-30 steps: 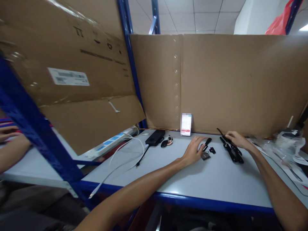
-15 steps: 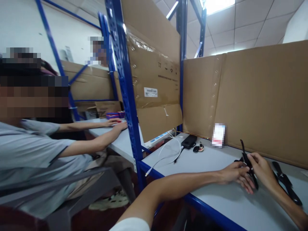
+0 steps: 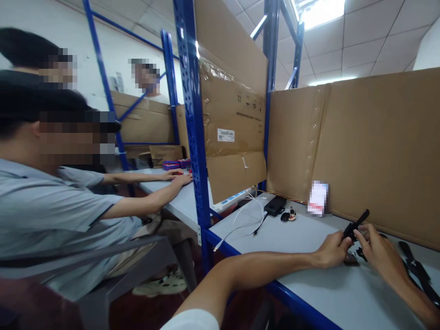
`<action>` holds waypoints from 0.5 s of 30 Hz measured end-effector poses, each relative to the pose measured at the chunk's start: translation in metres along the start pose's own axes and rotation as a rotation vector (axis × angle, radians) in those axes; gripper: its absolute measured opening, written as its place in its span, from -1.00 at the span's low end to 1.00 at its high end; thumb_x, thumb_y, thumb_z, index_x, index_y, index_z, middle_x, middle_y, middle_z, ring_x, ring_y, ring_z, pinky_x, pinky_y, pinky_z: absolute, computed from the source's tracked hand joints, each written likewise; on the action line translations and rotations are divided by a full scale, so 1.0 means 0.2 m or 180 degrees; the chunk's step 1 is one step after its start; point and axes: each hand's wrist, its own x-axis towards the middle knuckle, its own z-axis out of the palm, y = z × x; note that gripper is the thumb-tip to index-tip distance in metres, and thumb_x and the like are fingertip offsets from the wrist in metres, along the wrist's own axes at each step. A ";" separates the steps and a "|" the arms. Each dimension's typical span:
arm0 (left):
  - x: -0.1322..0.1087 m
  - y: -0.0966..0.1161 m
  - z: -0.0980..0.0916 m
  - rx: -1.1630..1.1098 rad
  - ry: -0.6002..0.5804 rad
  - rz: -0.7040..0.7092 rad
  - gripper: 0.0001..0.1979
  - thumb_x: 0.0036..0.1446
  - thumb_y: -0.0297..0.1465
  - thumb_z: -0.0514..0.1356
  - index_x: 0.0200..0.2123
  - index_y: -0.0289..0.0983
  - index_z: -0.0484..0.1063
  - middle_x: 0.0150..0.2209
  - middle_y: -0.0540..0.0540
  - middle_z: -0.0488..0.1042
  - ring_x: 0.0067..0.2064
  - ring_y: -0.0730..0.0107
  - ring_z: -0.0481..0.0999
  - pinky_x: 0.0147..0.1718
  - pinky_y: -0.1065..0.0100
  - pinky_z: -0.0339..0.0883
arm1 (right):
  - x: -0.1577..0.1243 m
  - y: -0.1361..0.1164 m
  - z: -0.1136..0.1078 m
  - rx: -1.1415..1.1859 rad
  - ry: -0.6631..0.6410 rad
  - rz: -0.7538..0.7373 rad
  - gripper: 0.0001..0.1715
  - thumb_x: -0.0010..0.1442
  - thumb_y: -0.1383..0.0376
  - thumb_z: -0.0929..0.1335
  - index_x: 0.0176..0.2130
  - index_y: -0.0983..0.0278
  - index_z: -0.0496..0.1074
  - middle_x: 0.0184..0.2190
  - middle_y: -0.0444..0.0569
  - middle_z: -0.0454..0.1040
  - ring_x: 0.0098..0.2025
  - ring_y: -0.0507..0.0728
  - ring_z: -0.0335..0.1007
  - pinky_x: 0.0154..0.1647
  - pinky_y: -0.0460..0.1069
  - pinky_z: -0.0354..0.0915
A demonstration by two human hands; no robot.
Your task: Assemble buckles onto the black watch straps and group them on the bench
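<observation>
At the right of the head view, my left hand [image 3: 332, 250] is closed around a slim black elongated piece [image 3: 357, 222] whose far end points up and to the right. My right hand [image 3: 381, 251] has its thumb and bent fingers at the near side of that piece, pinching it. The exact kind of the piece cannot be made out, as fingers cover its lower part. Small dark parts [image 3: 351, 259] show under the hands, partly hidden. Beyond my right wrist lies a black jointed strap-like item [image 3: 418, 270] on the table [image 3: 309, 284].
A lit phone [image 3: 318, 199] leans on the cardboard wall [image 3: 378, 151]. A black box-shaped device [image 3: 275, 205], keys [image 3: 288, 215], a white cable [image 3: 233, 236] and a power strip [image 3: 233, 200] lie to the left. A blue post [image 3: 195, 137] separates a seated co-worker [image 3: 68, 215].
The black piece has turned from leaning left to pointing up and right. My left hand, earlier with fingers spread beneath it, now closes around it. The view has shifted slightly left.
</observation>
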 end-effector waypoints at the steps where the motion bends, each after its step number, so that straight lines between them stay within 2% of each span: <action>1: 0.00 0.00 0.00 0.0388 0.0187 0.0120 -0.70 0.28 -0.24 0.05 -0.15 -0.35 0.41 -0.43 -0.07 0.45 -0.41 0.39 0.40 -0.34 0.36 0.30 | 0.00 0.00 -0.01 -0.0238 -0.0034 -0.0036 -0.57 0.20 -0.08 0.19 -0.27 0.18 0.35 -0.47 0.05 0.54 -0.40 0.30 0.51 -0.45 0.03 0.20; 3: 0.01 -0.01 -0.01 0.1030 0.0352 0.0242 -0.69 0.30 -0.26 0.01 -0.15 -0.35 0.44 -0.30 -0.17 0.52 -0.29 0.30 0.45 -0.25 0.33 0.30 | 0.00 -0.01 -0.01 -0.0354 -0.0209 -0.0151 -0.57 0.22 -0.08 0.17 -0.37 0.18 0.33 -0.54 0.02 0.50 -0.45 0.27 0.48 -0.47 0.01 0.15; 6: 0.02 -0.02 -0.02 0.1433 0.0389 0.0272 -0.63 0.34 -0.23 -0.04 -0.11 -0.36 0.43 -0.28 -0.22 0.54 -0.29 0.26 0.47 -0.29 0.33 0.29 | -0.01 -0.05 0.00 0.0300 -0.0548 -0.0352 -0.59 0.19 -0.02 0.18 -0.48 0.19 0.30 -0.57 -0.02 0.49 -0.48 0.19 0.45 -0.46 -0.02 0.17; 8: 0.01 -0.02 -0.04 0.1604 0.0414 0.0412 -0.67 0.34 -0.26 -0.05 -0.09 -0.34 0.40 -0.27 -0.21 0.55 -0.29 0.26 0.49 -0.31 0.35 0.27 | -0.02 -0.08 0.01 0.0765 -0.0674 -0.0344 -0.58 0.16 -0.03 0.21 -0.52 0.20 0.26 -0.62 -0.04 0.44 -0.54 0.13 0.38 -0.51 -0.04 0.16; 12: 0.00 -0.03 -0.07 0.2015 0.0317 0.0631 -0.66 0.38 -0.24 -0.11 -0.06 -0.30 0.36 -0.33 -0.18 0.54 -0.32 0.23 0.51 -0.36 0.36 0.21 | -0.01 -0.11 0.03 0.1692 -0.1068 0.0317 -0.63 0.15 0.06 0.24 -0.53 0.24 0.28 -0.72 -0.12 0.33 -0.74 -0.01 0.13 -0.68 -0.11 0.00; 15: 0.00 -0.02 -0.09 0.2368 0.0208 0.0663 -0.66 0.38 -0.23 -0.11 -0.09 -0.28 0.36 -0.36 -0.19 0.54 -0.32 0.17 0.53 -0.38 0.35 0.18 | -0.01 -0.11 0.03 0.1897 -0.0998 0.0611 -0.71 0.14 0.18 0.26 -0.53 0.28 0.33 -0.74 -0.14 0.32 -0.75 -0.05 0.08 -0.70 -0.14 -0.03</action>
